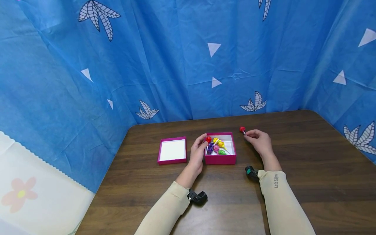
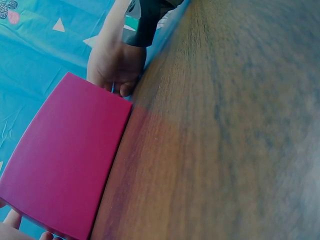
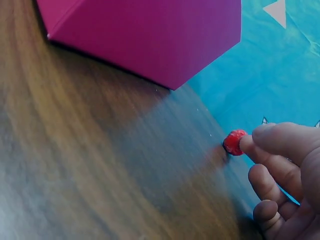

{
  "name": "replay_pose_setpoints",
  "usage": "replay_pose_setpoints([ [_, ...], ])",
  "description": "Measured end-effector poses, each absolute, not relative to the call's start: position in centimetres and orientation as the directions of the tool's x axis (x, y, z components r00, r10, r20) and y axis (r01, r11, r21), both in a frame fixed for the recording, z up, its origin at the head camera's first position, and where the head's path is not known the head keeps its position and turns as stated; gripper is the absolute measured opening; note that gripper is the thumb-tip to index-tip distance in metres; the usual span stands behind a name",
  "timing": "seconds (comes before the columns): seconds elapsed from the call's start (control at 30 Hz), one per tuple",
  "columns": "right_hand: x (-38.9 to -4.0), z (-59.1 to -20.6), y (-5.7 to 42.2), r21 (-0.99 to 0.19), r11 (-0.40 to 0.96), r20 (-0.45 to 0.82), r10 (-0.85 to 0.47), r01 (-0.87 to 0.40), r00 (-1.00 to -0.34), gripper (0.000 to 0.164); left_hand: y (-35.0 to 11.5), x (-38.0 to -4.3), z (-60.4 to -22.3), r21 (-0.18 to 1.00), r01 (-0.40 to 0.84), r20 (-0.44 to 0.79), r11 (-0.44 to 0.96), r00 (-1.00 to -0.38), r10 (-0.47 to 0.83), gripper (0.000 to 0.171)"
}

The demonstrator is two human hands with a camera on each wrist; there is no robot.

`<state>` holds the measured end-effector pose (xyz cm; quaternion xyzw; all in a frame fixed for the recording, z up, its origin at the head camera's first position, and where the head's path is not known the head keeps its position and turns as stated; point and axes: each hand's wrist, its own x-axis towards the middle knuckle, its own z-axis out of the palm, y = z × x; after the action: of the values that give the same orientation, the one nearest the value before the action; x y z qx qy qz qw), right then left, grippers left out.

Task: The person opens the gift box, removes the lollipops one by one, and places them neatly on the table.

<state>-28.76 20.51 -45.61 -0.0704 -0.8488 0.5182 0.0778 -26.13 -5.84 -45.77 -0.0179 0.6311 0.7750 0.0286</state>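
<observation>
An open magenta box (image 1: 220, 160) with a white inside holds several wrapped lollipops in red, yellow, purple, pink and green. My left hand (image 1: 197, 151) grips its left wall, fingertips at the far left corner and thumb at the rim. Only some fingertips (image 2: 14, 219) of that hand show past the box (image 2: 70, 155) in the left wrist view. To the right of the box, my right hand (image 1: 260, 142) pinches a red lollipop (image 1: 242, 129) by its white stick between thumb and forefinger. The red candy head (image 3: 234, 142) points away from me, close over the table.
Left of the box lies its magenta-edged lid (image 1: 172, 150), white inside facing up. Both stand on a dark wood table (image 1: 223, 202). A blue curtain (image 1: 182, 65) hangs behind the far edge. Each wrist wears a black camera band (image 1: 197, 197).
</observation>
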Motion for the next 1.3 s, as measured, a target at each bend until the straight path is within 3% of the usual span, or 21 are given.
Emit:
replay_pose_setpoints([
  [0.43, -28.69, -45.45, 20.48, -0.782, 0.623, 0.114, 0.178, 0.023, -0.977, 0.026, -5.74, -26.06, -45.57, 0.978, -0.058, -0.055, -0.2, -0.998, 0.02, 0.04],
  [0.9, -28.6, -45.95, 20.34, -0.737, 0.676, 0.095, 0.118, 0.01, -0.988, 0.024, -5.51, -26.14, -45.79, 0.986, -0.05, -0.048, -0.158, -0.999, 0.02, 0.043],
  [1.3, -29.05, -46.17, 20.06, -0.724, 0.69, 0.111, 0.102, -0.01, -0.989, 0.023, -5.01, -25.62, -45.77, 0.978, -0.033, -0.033, -0.205, -0.999, 0.001, 0.044],
])
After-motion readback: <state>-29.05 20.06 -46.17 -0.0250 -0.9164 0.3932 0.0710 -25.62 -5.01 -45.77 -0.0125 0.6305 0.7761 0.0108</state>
